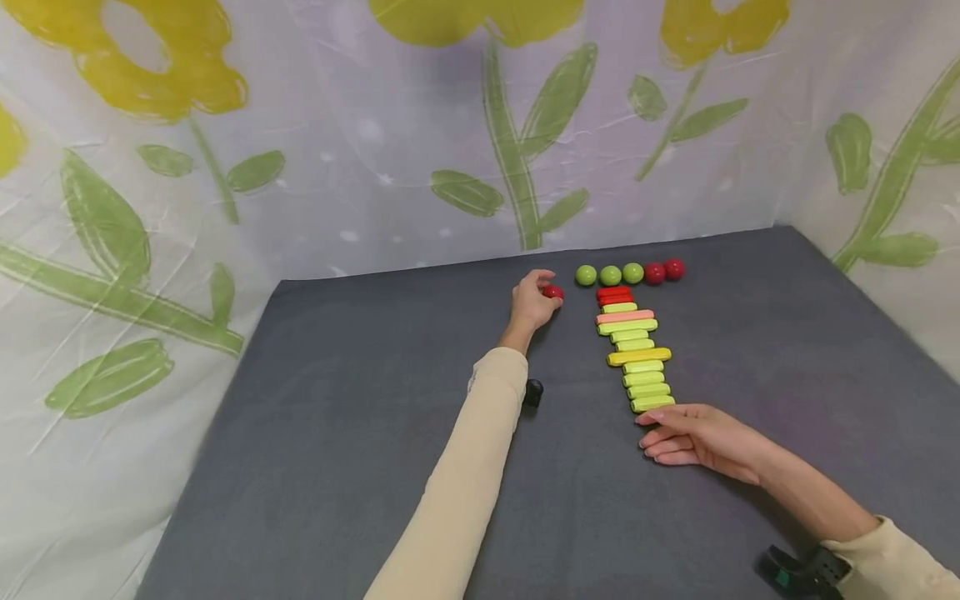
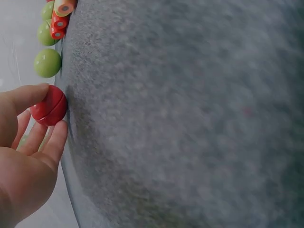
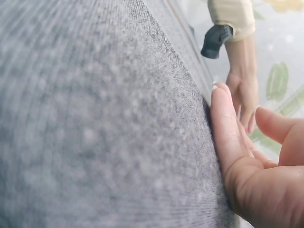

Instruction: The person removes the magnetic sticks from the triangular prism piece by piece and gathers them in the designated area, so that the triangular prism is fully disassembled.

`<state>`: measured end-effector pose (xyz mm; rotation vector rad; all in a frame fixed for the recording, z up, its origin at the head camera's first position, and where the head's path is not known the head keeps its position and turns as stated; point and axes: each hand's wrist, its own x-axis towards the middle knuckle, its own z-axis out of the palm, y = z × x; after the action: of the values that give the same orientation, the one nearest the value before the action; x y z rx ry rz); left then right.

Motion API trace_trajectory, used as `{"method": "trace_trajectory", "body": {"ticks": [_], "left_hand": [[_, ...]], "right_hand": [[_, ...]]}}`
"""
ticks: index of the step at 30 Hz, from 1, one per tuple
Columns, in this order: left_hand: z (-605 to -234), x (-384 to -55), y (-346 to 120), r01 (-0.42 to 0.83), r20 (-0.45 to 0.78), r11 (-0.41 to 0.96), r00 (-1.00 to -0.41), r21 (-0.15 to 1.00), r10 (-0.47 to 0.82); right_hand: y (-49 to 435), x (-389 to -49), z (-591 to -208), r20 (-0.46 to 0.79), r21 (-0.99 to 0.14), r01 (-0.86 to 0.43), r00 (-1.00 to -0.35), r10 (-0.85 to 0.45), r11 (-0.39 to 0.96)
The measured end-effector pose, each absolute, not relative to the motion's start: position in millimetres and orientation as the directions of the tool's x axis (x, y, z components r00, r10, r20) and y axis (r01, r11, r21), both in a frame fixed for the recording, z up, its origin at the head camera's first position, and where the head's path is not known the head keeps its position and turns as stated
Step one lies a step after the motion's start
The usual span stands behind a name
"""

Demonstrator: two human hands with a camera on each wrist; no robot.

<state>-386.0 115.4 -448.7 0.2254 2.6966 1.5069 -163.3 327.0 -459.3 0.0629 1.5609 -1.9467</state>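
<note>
At the far side of the table, my left hand (image 1: 534,302) pinches a small red ball (image 1: 552,292) between thumb and fingers. A seam line runs round this red ball (image 2: 51,107) in the left wrist view. Just right of it, a row starts with a green ball (image 1: 586,275) and ends in a red ball (image 1: 674,268). Below the row runs a column of short coloured sticks, with a yellow stick (image 1: 639,357) among them. My right hand (image 1: 697,435) rests at the column's near end, fingers loosely extended beside the lowest yellow-green stick (image 1: 652,403), holding nothing.
Dark grey cloth covers the table (image 1: 360,417). A pale curtain (image 1: 337,167) with painted flowers hangs behind it and at both sides. Black devices sit at the wrists, one of them (image 1: 802,573) beside the right sleeve. The left forearm (image 1: 465,467) reaches across the table's middle.
</note>
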Motion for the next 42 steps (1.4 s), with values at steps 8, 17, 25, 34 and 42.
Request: {"method": "trace_trajectory", "body": {"ticks": [8, 17, 25, 34, 42], "left_hand": [[-444.1, -387.7, 119.9, 0.101, 0.032, 0.509, -0.989, 0.855, 0.143], [-449.7, -385.8, 123.1, 0.139, 0.091, 0.455, -0.988, 0.879, 0.125], [-456.1, -383.6, 124.7, 0.213, 0.145, 0.488, -0.974, 0.846, 0.173], [-450.6, -382.5, 125.4, 0.336, 0.121, 0.561, -0.915, 0.756, 0.385], [-448.3, -389.7, 117.4, 0.171, 0.027, 0.394, -0.937, 0.903, 0.347]], "right_hand": [[326.5, -164.7, -457.2, -0.406, -0.858, 0.500, -0.798, -0.445, -0.115], [329.1, -164.2, -456.2, -0.393, -0.856, 0.497, -0.804, -0.446, -0.143], [329.9, -163.7, -459.9, -0.371, -0.853, 0.494, -0.801, -0.471, -0.168], [331.7, -162.8, -460.2, -0.366, -0.857, 0.486, -0.809, -0.459, -0.173], [329.8, -163.5, -464.3, -0.358, -0.858, 0.481, -0.811, -0.462, -0.179]]}}
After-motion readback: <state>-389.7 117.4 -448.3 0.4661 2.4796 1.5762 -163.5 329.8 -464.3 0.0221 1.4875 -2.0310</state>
